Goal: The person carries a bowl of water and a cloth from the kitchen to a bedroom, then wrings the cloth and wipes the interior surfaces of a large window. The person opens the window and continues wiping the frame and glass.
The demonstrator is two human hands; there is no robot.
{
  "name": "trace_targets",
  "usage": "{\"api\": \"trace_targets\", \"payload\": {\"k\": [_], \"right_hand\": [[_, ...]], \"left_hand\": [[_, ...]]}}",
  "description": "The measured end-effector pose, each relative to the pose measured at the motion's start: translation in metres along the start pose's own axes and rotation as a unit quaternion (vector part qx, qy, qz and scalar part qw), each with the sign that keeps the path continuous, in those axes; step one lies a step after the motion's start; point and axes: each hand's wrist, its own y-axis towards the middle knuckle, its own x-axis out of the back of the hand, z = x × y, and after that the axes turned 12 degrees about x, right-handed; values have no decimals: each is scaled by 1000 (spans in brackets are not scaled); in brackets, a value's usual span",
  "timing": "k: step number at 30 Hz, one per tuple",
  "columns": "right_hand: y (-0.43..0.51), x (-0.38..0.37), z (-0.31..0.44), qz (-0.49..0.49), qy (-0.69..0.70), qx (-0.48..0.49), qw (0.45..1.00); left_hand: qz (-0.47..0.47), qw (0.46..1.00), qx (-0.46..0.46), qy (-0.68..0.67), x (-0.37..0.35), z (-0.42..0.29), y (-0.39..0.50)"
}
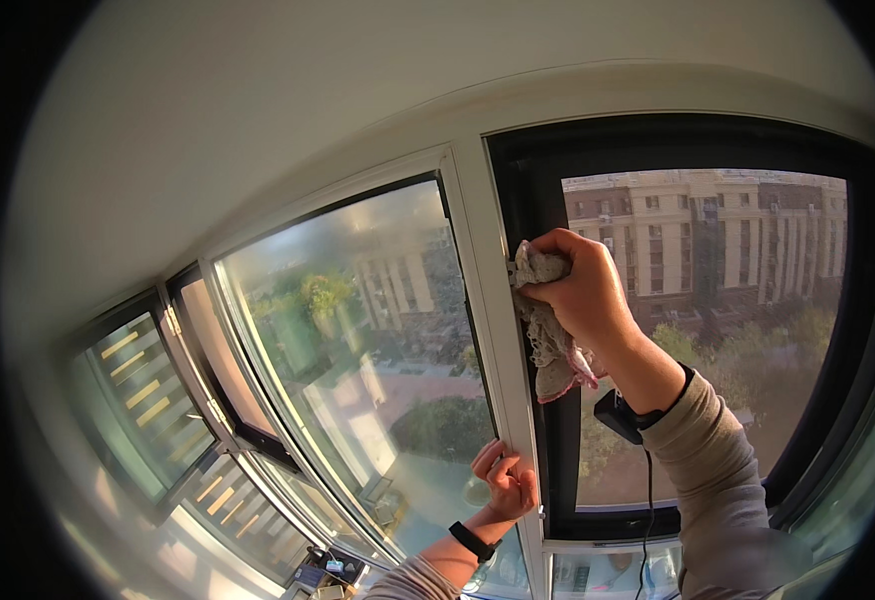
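Note:
Up at the dark window frame (pixel 529 180), my right hand (pixel 584 281) pinches a crumpled, pale knitted cloth (pixel 554 330) with pink edging. The cloth lies against the frame's left inner side, by the white mullion (pixel 486 262), and its lower end hangs down. Lower and to the left, my left hand (pixel 506 484) rests at the mullion with loosely bent fingers and nothing visible in it. Beyond the dark frame, a fine screen or hazy pane (pixel 707 300) shows buildings and trees outside.
A black device (pixel 617 416) on my right wrist trails a cable (pixel 648 495). Left of the mullion is a large glass pane (pixel 362 330) with reflections. An open sash (pixel 145 405) stands at far left. Small items (pixel 329 570) sit low down. The ceiling (pixel 332 67) curves overhead.

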Motion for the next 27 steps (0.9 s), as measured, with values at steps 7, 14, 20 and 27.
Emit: {"api": "trace_targets", "payload": {"k": [7,14,20,27], "right_hand": [[13,4,4,-152,115,-54,980],[64,-22,21,-124,50,29,991],[66,8,25,-149,513,-48,844],[60,79,38,-271,511,-86,811]], "left_hand": [[-4,1000,7,3,-1,-2,0],[-18,1000,19,-1,-1,-5,1],[20,999,-11,32,3,-3,0],[6,999,-29,40,5,5,0]]}}
